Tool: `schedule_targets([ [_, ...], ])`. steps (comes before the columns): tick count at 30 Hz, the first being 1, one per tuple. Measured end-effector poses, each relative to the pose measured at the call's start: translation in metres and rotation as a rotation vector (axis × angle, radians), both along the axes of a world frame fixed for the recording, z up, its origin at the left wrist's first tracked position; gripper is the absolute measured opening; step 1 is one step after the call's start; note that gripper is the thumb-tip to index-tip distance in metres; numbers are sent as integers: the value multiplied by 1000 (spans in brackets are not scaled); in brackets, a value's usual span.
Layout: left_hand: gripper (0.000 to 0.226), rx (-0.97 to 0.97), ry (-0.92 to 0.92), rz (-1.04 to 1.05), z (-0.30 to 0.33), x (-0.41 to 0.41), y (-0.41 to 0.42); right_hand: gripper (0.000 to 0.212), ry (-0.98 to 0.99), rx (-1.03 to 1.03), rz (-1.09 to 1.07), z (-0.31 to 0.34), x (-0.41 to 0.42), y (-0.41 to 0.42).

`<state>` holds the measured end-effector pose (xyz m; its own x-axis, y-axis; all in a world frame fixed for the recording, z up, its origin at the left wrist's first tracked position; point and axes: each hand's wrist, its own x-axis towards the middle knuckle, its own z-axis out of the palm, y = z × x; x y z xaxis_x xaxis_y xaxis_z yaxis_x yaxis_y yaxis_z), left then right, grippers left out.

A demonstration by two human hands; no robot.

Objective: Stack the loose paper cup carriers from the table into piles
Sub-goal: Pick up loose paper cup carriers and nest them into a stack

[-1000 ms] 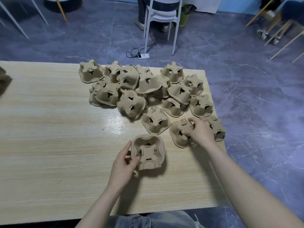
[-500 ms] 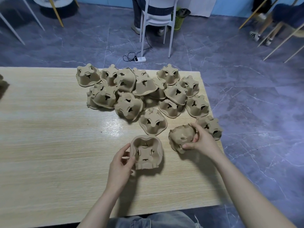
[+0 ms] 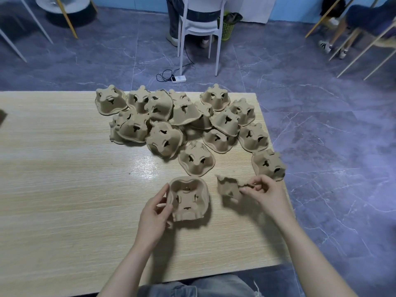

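Note:
A brown paper cup carrier (image 3: 188, 198) lies open side up near the table's front, and my left hand (image 3: 155, 211) holds its left rim between thumb and fingers. My right hand (image 3: 262, 194) pinches the rim of a second carrier (image 3: 228, 188), lifted off the table and tilted on edge just right of the first. Several more carriers (image 3: 171, 121) lie upside down in a loose heap across the far middle of the wooden table (image 3: 64, 189). One carrier (image 3: 269, 163) sits alone at the right edge, behind my right hand.
The table's right edge runs close by my right hand. A small dark object (image 3: 2, 117) shows at the far left edge. Beyond the table stand a white chair (image 3: 199, 28) with a seated person, a power strip (image 3: 179, 79), and another person (image 3: 353, 24) at the far right.
My right hand has lifted the carrier it gripped off the table and turned it on edge, bringing it toward the upright one. My left hand has stayed on the upright carrier's rim.

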<state>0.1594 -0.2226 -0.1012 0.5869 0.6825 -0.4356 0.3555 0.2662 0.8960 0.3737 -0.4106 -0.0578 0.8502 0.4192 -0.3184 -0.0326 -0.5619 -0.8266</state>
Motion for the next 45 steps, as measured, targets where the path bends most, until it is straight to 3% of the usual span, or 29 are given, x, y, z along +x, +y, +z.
schedule_targets([
  [4, 46, -30, -16, -23, 7, 1, 2, 25, -21, 169, 49, 8, -23, 2],
  [8, 39, -50, -29, -25, 12, 3, 3, 25, -40, 207, 162, 9, -47, 8],
  [22, 26, -98, -20, 6, 20, 7, 6, 26, -244, 79, 549, -22, -65, 36],
  [29, 45, -101, 8, 15, 11, 1, 13, 31, -239, 89, 552, -26, -60, 36],
  [38, 50, -25, -13, 71, 5, -13, 24, 37, -370, -78, 458, -26, -4, 97],
  [45, 59, -93, -3, 48, 3, -21, 32, 75, -313, -483, 541, -24, 26, 162],
])
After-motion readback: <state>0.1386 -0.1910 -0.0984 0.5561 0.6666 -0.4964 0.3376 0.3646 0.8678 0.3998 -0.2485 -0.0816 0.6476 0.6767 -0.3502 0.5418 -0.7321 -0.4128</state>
